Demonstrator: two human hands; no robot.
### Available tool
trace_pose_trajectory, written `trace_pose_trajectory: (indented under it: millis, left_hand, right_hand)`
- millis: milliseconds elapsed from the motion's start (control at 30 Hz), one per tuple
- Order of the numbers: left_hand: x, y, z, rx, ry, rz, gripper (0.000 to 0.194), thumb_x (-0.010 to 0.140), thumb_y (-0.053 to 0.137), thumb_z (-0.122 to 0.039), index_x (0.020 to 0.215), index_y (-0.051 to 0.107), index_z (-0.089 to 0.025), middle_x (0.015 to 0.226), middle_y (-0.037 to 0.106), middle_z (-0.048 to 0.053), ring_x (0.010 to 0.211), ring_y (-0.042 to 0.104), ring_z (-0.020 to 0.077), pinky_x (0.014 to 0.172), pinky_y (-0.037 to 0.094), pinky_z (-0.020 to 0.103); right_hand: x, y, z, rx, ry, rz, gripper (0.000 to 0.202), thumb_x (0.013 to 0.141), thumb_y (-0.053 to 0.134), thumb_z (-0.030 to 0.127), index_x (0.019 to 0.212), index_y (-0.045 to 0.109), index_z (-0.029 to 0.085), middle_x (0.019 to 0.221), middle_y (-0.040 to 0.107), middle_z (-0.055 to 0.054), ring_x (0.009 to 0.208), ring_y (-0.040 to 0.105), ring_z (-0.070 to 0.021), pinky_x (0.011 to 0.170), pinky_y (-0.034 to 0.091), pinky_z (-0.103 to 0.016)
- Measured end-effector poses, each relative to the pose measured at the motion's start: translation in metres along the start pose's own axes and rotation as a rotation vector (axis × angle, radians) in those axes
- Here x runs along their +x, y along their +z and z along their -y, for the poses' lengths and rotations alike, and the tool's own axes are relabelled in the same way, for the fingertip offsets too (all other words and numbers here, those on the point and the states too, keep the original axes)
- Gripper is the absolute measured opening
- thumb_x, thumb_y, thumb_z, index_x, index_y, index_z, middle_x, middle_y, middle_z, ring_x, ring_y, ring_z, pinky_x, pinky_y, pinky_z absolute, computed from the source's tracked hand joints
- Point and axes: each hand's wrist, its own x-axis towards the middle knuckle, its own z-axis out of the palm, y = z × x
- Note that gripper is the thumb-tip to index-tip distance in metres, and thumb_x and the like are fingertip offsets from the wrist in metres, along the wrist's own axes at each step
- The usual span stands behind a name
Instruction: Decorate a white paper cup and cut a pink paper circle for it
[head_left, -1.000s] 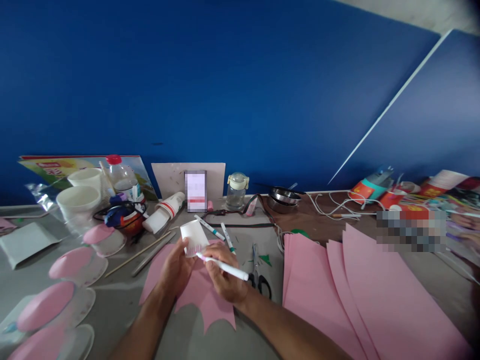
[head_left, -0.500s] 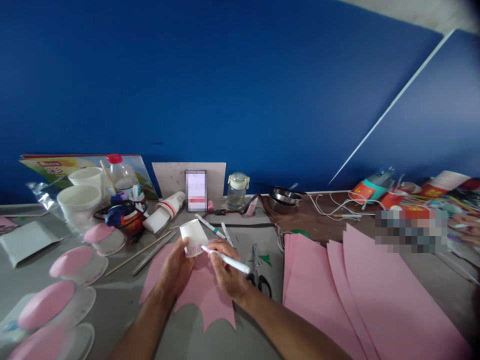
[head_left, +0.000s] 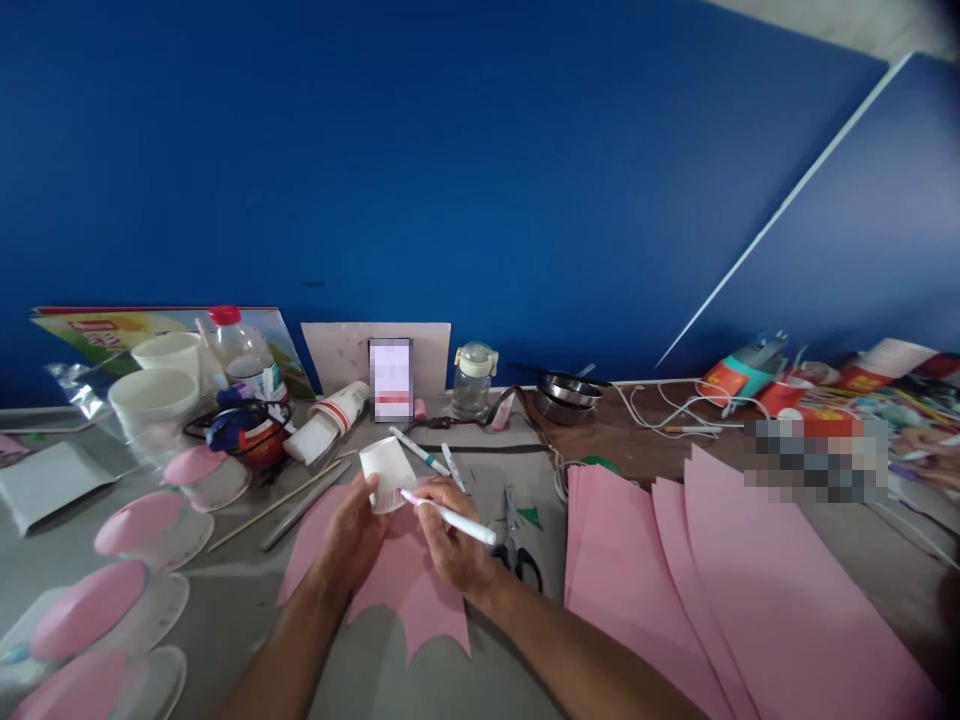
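Midway between the two hands: one card (head_left: 386, 466), white, its lower edge curved, a row of pink strokes near that edge. Left hand (head_left: 354, 538): grasping the card, thumb on its near side. Right hand (head_left: 452, 548): pinching a marker (head_left: 474, 528), white-barrelled, its tip at the strokes; contact with the card cannot be told. Compared with one second ago, the tip sits slightly farther towards one o'clock, and the right hand covers the lower end of a pen (head_left: 450, 463) then in full view.

Clock positions, from the card:

Six: cut-out (head_left: 412, 595), pink, flat, scalloped edge, under the hands.
Two: second pen (head_left: 418, 451), white and teal; beyond it, metal pans (head_left: 568, 397).
Between three and four: pink sheets (head_left: 630, 570), stacked, fanned.
Four: scissors (head_left: 513, 545), black handles.
Eight: row of discs (head_left: 142, 520), pink-topped, on white rims.
Towards ten: ribbed white cups (head_left: 156, 395); clear bottle (head_left: 241, 355), red cap; poster (head_left: 105, 345), red label, lettering too small to read.
Between ten and eleven: striped cup (head_left: 343, 410), lying down.
Twelve: phone (head_left: 391, 380), upright, screen blurred.
Between one and two: glass jar (head_left: 474, 385), cream lid.
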Motion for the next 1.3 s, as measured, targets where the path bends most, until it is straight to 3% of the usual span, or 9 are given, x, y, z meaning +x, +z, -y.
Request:
trace_pose_trajectory:
  millis: [400, 867, 1300]
  left_hand:
    - [0.0047, -0.0056, -0.0001, -0.052, 0.02, -0.018, 0.028, 0.079, 0.064, -0.021, 0.107, 0.066, -0.014, 0.092, 0.074, 0.006, 0.086, 0.069, 0.0218, 0.081, 0.053, 0.033]
    - [0.0007, -0.0019, -0.0015, -0.008, 0.006, 0.003, 0.024, 0.077, 0.066, -0.025, 0.097, 0.068, -0.013, 0.089, 0.074, 0.006, 0.077, 0.069, 0.021, 0.071, 0.054, 0.031]
    - [0.0003, -0.0002, -0.0025, 0.016, 0.023, 0.007, 0.025, 0.078, 0.066, -0.027, 0.098, 0.068, -0.012, 0.086, 0.074, 0.006, 0.083, 0.069, 0.0231, 0.078, 0.053, 0.033]
  right_hand:
    - [-0.0003, 0.0005, -0.0039, -0.034, 0.006, -0.012, 0.018, 0.09, 0.045, 0.025, 0.088, 0.062, 0.021, 0.081, 0.067, -0.005, 0.08, 0.062, -0.0192, 0.078, 0.051, -0.036]
    - [0.0002, -0.0005, 0.0008, 0.03, -0.053, 0.042, 0.017, 0.09, 0.045, 0.024, 0.09, 0.061, 0.023, 0.08, 0.065, -0.004, 0.083, 0.061, -0.0192, 0.079, 0.05, -0.036]
    - [0.0009, 0.0002, -0.0003, -0.04, -0.02, 0.015, 0.017, 0.089, 0.045, 0.022, 0.087, 0.062, 0.023, 0.08, 0.066, -0.004, 0.08, 0.062, -0.0198, 0.078, 0.051, -0.037]
